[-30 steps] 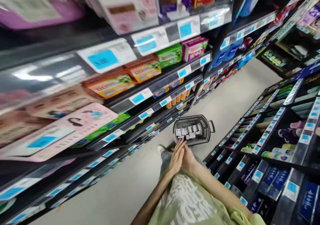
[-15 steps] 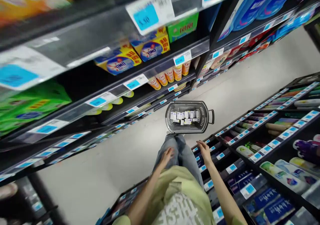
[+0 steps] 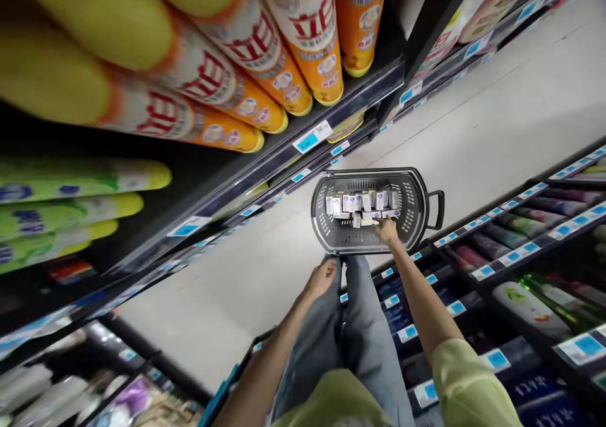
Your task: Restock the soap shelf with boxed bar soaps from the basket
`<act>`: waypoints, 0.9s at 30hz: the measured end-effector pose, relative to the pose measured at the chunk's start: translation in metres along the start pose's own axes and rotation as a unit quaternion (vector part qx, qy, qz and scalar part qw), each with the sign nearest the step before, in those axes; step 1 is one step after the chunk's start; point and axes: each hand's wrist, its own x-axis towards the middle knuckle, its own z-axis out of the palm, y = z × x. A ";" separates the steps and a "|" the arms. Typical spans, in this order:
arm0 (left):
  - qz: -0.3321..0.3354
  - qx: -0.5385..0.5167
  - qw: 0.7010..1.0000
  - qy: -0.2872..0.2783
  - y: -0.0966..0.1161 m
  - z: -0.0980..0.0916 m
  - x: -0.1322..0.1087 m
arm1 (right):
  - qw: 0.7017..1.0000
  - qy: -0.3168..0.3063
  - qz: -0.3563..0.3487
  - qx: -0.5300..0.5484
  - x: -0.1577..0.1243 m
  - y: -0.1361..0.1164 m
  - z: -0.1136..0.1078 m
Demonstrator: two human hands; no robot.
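Amid shelves [image 3: 255, 177], the right hand [image 3: 387, 230] reaches boxes [image 3: 358, 202] in a basket [image 3: 364, 240], grip unclear; left hand [image 3: 322, 277] half-curled, empty.

Boxes [image 3: 365, 203] lie in the shopping basket [image 3: 349, 242] on the floor [image 3: 227, 300] before the person's legs [image 3: 326, 326], between Liby bottles [image 3: 305, 29] leftward and shelving [image 3: 504, 263] rightward.

The basket [image 3: 362, 241] appears as dark, matt plastic with perforated walls; the small boxes [image 3: 379, 201] within appear as smooth, printed card. The cans [image 3: 305, 29] show a glossy printed finish. The shelf edge [image 3: 250, 181] is smooth and shiny, its price labels [image 3: 312, 138] paper-like. The trousers [image 3: 374, 326] are matt, creased denim; the sleeve [image 3: 468, 376], soft matt cloth.
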 end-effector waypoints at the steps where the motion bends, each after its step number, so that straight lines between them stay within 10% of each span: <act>1: 0.015 -0.003 1.000 -0.007 0.003 0.003 0.014 | 1.000 -0.001 0.009 0.010 0.016 -0.005 0.010; 8: 0.062 -0.034 0.996 -0.051 -0.026 0.035 0.123 | 0.992 0.044 0.079 0.091 0.130 -0.005 0.111; 13: 0.035 -0.070 0.995 -0.059 -0.060 0.043 0.157 | 0.980 0.075 0.104 0.150 0.147 0.016 0.155; 20: 0.016 -0.103 0.994 -0.040 -0.065 0.027 0.148 | 0.939 0.127 0.086 0.308 0.111 0.039 0.129; 27: 0.032 -0.120 0.992 -0.006 -0.037 0.017 0.141 | 0.864 0.033 0.042 0.500 0.035 0.034 0.091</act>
